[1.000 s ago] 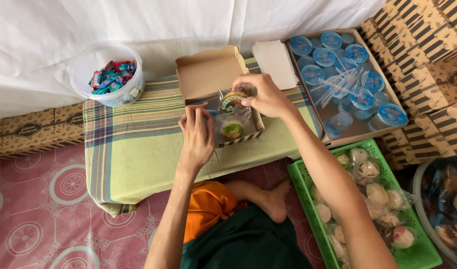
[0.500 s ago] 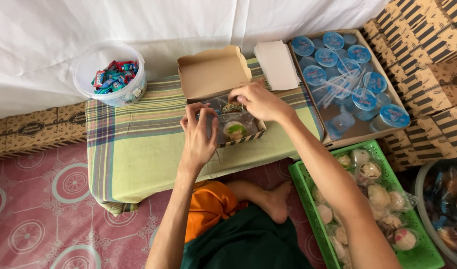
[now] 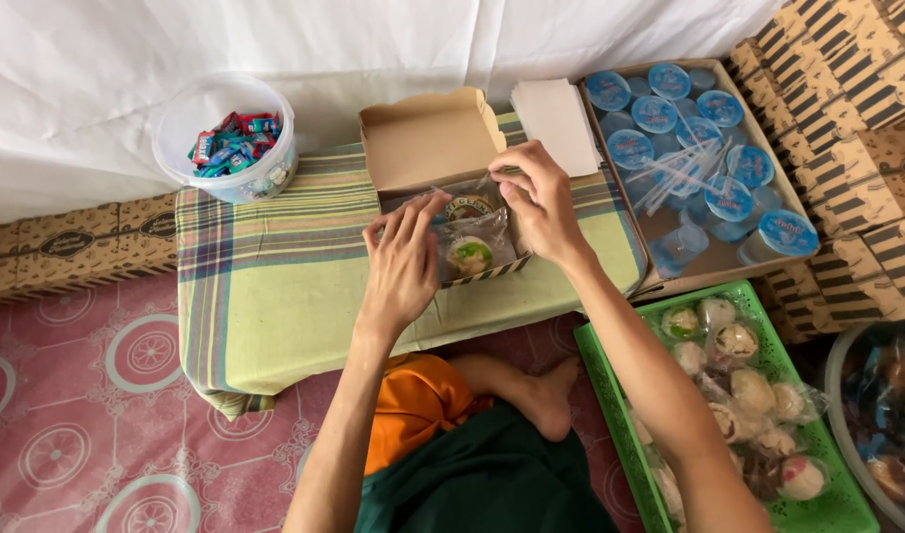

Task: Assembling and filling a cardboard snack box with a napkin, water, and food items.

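Near the counter's far edge, an open cardboard box (image 3: 442,188) is worked by both hands. Wrapped snacks (image 3: 470,252) inside are touched by the flat, open left hand (image 3: 405,262); the box's right wall is pinched by the nearer right hand (image 3: 539,202).

Two hands (image 3: 403,262), one open cardboard snack box (image 3: 428,143), one white tub of wrapped candies (image 3: 227,138), one green tray of wrapped snacks (image 3: 610,395), about nine blue-lidded cups (image 3: 729,197) visible.
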